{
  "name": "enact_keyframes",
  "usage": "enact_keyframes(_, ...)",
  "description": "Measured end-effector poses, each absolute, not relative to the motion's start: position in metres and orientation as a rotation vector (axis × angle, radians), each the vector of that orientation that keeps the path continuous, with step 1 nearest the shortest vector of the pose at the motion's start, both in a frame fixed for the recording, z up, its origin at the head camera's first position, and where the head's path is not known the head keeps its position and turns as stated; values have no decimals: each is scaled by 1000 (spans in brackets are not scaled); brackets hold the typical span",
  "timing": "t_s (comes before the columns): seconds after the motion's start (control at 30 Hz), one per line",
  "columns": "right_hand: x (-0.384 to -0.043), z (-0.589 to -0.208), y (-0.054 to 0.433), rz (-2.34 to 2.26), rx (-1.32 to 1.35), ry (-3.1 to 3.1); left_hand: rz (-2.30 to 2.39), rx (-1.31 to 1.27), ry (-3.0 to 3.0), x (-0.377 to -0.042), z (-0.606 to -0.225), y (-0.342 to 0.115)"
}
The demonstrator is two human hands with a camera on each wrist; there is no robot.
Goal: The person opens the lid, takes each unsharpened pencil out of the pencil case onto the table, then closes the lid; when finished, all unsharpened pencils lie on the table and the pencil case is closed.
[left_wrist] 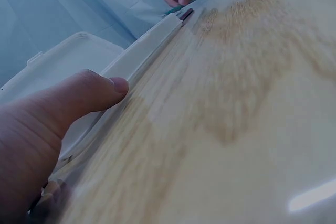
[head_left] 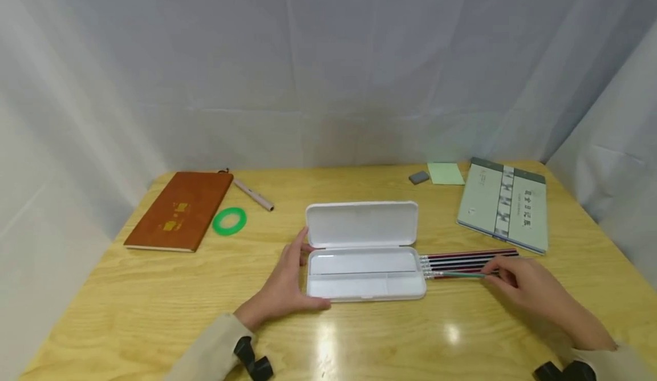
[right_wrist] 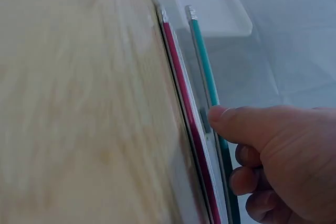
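Note:
A white pencil case [head_left: 365, 287] lies with its lid [head_left: 361, 225] raised at the middle of the table. My left hand [head_left: 282, 284] holds the case's left end, thumb along the front edge; the left wrist view shows that thumb [left_wrist: 100, 95] against the wall. To the right of the case several dark and red pencils [head_left: 472, 258] lie side by side, white ends toward it. Between thumb and fingers, my right hand [head_left: 534, 287] pinches a green pencil [right_wrist: 206, 69], which is over the row. The right wrist view shows a red pencil [right_wrist: 181, 77] below it.
At left are a brown notebook [head_left: 179, 210], a green tape roll [head_left: 217, 221] and a pale pen [head_left: 254, 194]. Back right hold a grey eraser [head_left: 418, 177], green sticky notes [head_left: 445, 173] and a pale green notebook [head_left: 477, 198]. A white curtain [head_left: 333, 73] hangs behind the table.

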State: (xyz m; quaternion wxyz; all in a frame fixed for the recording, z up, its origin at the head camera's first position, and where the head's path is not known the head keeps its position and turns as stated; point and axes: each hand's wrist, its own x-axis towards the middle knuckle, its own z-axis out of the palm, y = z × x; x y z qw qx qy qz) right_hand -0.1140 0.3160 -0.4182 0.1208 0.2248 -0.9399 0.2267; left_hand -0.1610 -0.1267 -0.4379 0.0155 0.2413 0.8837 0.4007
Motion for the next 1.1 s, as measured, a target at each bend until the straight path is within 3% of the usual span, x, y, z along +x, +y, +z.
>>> enact_keyframes(0.2,-105,-422,330,731,636,-2818,1233,758,2760,-163,-438,-126)
enact_keyframes(0.6,-118,-425,307,723,723,-2757,1227,765,2767,-164,-437,-126)
enact_keyframes(1.1,-141,-411,243,804,854,-2743,1215,734,2757,-162,-438,-126)
